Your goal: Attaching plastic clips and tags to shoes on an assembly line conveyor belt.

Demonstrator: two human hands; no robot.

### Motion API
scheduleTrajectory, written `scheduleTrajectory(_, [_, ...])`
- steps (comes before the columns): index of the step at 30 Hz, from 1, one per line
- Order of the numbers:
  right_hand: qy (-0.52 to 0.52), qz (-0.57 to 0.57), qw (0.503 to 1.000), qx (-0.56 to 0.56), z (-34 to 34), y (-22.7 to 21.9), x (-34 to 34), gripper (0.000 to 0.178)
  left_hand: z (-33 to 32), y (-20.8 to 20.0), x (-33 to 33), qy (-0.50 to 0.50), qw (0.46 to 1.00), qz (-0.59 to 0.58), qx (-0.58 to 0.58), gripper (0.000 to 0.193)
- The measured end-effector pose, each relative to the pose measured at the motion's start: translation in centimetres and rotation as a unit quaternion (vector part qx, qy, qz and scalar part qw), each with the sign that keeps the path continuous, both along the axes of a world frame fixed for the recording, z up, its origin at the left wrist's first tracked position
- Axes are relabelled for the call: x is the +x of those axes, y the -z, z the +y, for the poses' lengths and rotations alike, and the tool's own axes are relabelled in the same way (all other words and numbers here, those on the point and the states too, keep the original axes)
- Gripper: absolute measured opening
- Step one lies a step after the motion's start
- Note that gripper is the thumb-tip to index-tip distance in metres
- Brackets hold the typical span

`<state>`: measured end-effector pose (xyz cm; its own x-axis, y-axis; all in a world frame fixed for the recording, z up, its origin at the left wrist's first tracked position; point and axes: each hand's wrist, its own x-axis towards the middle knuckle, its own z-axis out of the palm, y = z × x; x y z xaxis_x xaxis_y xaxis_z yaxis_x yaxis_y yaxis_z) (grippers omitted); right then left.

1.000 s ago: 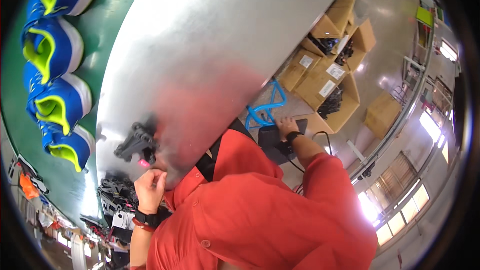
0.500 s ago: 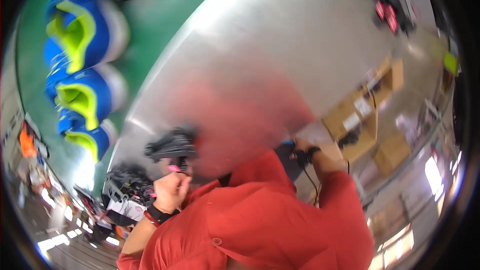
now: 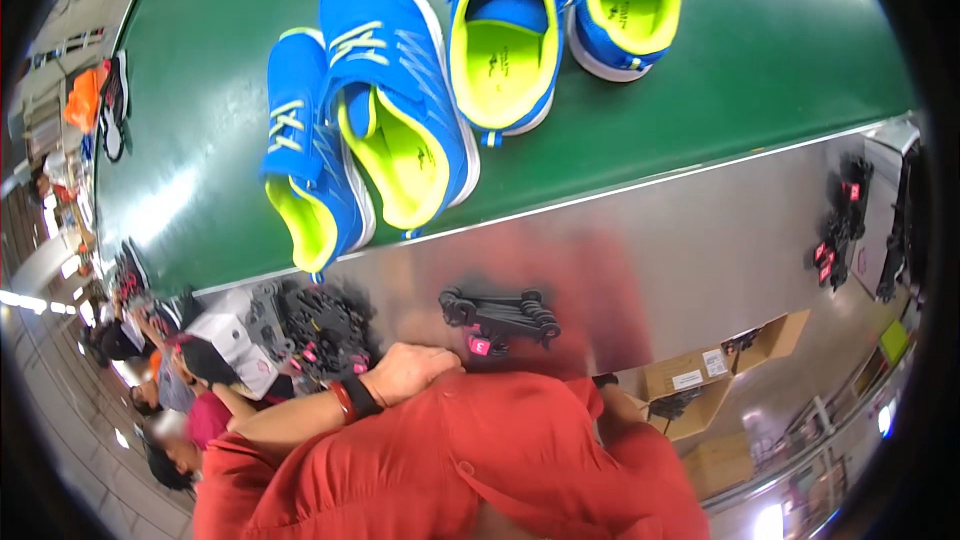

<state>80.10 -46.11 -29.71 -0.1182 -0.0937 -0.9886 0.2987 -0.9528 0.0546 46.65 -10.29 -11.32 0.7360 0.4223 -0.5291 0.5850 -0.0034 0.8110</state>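
My left hand [image 3: 412, 372] is at the near edge of the metal work surface [image 3: 700, 250], close against my red shirt. Its fingers are curled in, and whatever is in them, if anything, is hidden. Just to its right lies a bundle of small black plastic hangers [image 3: 505, 312] with a pink tag [image 3: 479, 346], apart from the hand. My right hand is out of sight behind the shirt; only part of that forearm [image 3: 622, 408] shows. Beyond the metal, blue sports shoes with lime-green linings [image 3: 395, 155] stand in a row on a green belt [image 3: 640, 125].
A heap of black hangers [image 3: 320, 325] lies left of my hand, beside a white box [image 3: 218, 338]. More hangers [image 3: 845, 225] lie at the far right. Open cardboard boxes [image 3: 690, 380] stand below the right side. Another person [image 3: 180, 440] is at the lower left.
My view has swung round, bringing the shoes from the left to the top. The hangers that were blurred above my left hand now lie to its right. My right hand has dropped from sight.
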Motion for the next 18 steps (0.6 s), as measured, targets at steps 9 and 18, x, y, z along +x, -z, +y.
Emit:
scheduleTrajectory(9, [-0.142,-0.042,0.982,0.116,1.3,-1.2,10.1,0.034,-1.4,0.1,0.9,-0.009,0.991,0.032,0.131,0.017])
scheduleTrajectory(18, [-0.471,0.1,0.823,0.301,20.9,-12.2,5.1,0.03,2.3,-3.7,-0.5,-0.076,0.986,-0.031,0.143,0.011])
